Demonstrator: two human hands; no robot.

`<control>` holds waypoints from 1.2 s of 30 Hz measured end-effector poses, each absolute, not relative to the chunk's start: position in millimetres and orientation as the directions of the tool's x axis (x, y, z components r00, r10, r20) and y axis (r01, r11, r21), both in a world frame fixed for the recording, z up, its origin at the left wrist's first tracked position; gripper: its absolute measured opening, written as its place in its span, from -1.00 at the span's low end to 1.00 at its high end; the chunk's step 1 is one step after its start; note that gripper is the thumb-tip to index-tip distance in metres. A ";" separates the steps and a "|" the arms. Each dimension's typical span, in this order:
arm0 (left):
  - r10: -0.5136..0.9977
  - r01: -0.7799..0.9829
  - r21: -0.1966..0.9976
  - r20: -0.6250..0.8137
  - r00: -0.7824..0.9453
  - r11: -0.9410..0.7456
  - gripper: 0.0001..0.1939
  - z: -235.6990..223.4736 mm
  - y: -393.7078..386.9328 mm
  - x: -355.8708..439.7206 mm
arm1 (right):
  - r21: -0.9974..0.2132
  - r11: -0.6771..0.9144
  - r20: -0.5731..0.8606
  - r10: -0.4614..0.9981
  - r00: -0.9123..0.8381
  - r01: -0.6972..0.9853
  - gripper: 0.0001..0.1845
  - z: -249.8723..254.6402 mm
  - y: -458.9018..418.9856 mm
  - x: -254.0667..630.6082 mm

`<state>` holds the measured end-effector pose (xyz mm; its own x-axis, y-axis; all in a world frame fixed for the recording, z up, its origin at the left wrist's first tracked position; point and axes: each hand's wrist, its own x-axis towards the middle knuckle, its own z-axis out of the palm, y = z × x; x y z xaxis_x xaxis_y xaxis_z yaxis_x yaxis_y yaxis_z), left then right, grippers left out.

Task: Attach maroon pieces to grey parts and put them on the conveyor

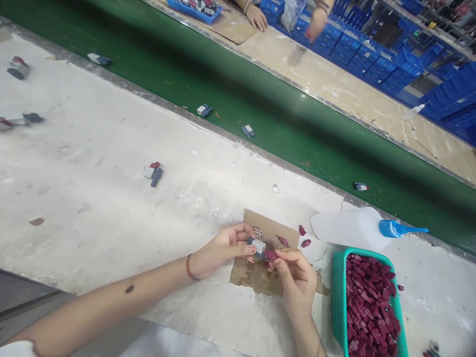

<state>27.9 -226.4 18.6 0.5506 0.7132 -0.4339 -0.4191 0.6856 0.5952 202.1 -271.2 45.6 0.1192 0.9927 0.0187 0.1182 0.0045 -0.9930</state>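
Between the fingers of my left hand (228, 246) is a small grey and dark-blue plastic part (258, 246). My right hand (297, 277) pinches a small maroon plastic piece (270, 254) at the right end of that part; the two look to be touching. Both hands are over a stained piece of brown cardboard (271, 225), with a maroon piece (283, 241) and some small shiny bits on it. Just past the cardboard lie two more maroon pieces (306, 243). To the right of my right hand stands a green basket (338, 297) filled with maroon pieces (372, 302).
A white squeeze bottle (349, 228) with a blue nozzle lies behind the basket. Beyond the white table (111, 208) runs a green conveyor belt (167, 74) carrying several grey-blue parts (248, 131). An assembled part (153, 173) rests at left. Across the belt are another person's hands (256, 17) and blue crates (357, 49).
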 end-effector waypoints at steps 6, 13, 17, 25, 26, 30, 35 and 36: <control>0.717 -0.403 0.619 -0.416 0.559 0.674 -0.55 17.8 -227.1 27.7 | -0.990 -0.107 -0.086 0.976 0.199 0.096 -0.72 46.2 -271.5 196.1; 0.714 -0.383 0.632 -0.426 0.555 0.674 -0.55 18.3 -227.7 28.0 | -0.986 -0.076 -0.054 0.988 0.147 0.147 -0.75 41.8 -272.1 197.5; 0.742 -0.390 0.654 -0.425 0.518 0.648 -0.53 16.7 -230.4 29.8 | -0.974 -0.049 -0.024 0.993 0.114 0.221 -0.80 40.8 -273.3 198.1; 0.774 -0.366 0.721 -0.371 0.513 0.588 -0.55 18.1 -232.4 26.8 | -0.947 0.021 0.031 0.999 0.028 0.320 -0.83 44.8 -276.5 199.5; 0.772 -0.342 0.738 -0.368 0.518 0.581 -0.56 19.8 -231.8 26.2 | -0.945 0.022 0.035 0.999 0.032 0.327 -0.82 44.5 -276.6 199.5; 0.805 -0.189 0.867 -0.321 0.498 0.462 -0.62 30.6 -216.6 25.0 | -0.946 -0.022 0.002 0.997 0.074 0.322 -0.79 41.4 -276.0 203.1; 0.948 0.030 0.999 -0.030 0.316 0.021 -0.78 36.8 -132.3 26.4 | -0.923 0.012 0.087 0.980 0.178 0.385 -0.77 38.7 -274.0 215.6; 0.968 0.133 0.988 0.040 0.247 -0.075 -0.80 35.9 -107.5 27.0 | -0.915 0.016 0.100 0.977 0.187 0.404 -0.77 38.5 -273.6 217.7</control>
<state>27.0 -107.5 35.9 0.2472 0.9681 0.0399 0.1335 -0.0748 0.9882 217.7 -273.6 38.5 0.1867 0.9774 0.0996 0.4036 0.0161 -0.9148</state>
